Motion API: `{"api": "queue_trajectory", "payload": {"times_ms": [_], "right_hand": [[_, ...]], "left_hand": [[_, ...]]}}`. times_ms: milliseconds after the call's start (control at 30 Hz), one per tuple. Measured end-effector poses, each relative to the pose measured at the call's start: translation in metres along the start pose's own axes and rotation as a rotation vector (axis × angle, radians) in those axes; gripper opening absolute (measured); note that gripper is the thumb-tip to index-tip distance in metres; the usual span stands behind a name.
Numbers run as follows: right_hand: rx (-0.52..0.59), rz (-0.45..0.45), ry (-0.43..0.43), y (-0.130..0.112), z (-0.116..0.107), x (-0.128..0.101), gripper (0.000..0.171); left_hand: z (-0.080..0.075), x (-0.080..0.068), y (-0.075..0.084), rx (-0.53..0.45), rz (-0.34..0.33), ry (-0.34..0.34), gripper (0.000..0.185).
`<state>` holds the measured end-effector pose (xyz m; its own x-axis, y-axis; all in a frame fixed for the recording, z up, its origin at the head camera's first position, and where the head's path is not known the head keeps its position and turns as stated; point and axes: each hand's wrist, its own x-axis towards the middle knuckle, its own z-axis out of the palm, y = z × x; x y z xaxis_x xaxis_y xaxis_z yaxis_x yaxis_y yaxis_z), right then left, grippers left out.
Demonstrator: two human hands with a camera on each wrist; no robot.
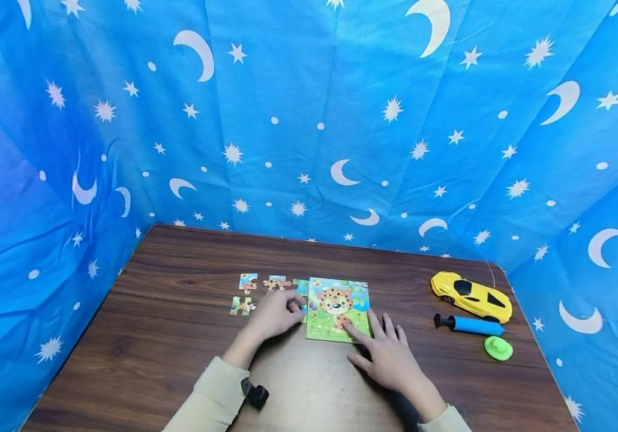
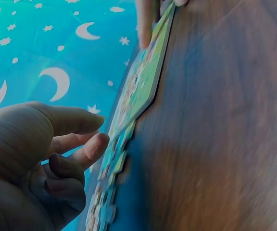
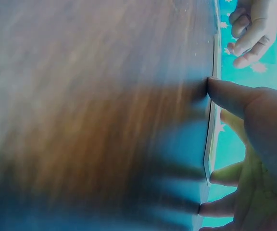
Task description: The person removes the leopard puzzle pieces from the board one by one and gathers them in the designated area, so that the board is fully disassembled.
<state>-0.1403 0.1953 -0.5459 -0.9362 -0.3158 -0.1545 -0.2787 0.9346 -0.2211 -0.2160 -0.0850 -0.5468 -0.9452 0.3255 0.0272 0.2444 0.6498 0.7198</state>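
A square puzzle board [image 1: 320, 327] printed with a spotted cartoon leopard lies flat on the table. My right hand [image 1: 392, 354] has its fingers spread at the board's right side, the index fingertip resting on the picture. Over the board's left edge hovers my left hand [image 1: 273, 315], fingers loosely bent. In the left wrist view a small gap shows between its thumb and index fingertip, with nothing held there. Jigsaw pieces lie left of the board: a corner piece [image 1: 248, 281], a spotted piece [image 1: 276, 282], a lower piece [image 1: 240, 306] and a green one [image 1: 300, 286], some partly hidden by the left hand.
On the table's right side are a yellow toy car [image 1: 471, 295], a blue toy syringe [image 1: 476, 325] with a black plunger, and a small green hat-shaped toy [image 1: 498, 348]. Blue cloth [image 1: 287, 120] with moons and stars hangs behind the brown wooden table [image 1: 179, 336].
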Motion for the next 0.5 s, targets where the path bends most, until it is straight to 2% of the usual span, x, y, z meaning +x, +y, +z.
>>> {"api": "queue_trajectory", "payload": {"times_ms": [200,500], "right_hand": [[-0.028,0.0,0.005,-0.004,0.002,0.002,0.059],[-0.012,-0.03,0.01,-0.01,0.001,0.001,0.053]], "left_hand": [[0.014,-0.003,0.006,-0.019,0.021,-0.072,0.024],[0.022,-0.003,0.005,-0.029,0.043,-0.115,0.037]]}}
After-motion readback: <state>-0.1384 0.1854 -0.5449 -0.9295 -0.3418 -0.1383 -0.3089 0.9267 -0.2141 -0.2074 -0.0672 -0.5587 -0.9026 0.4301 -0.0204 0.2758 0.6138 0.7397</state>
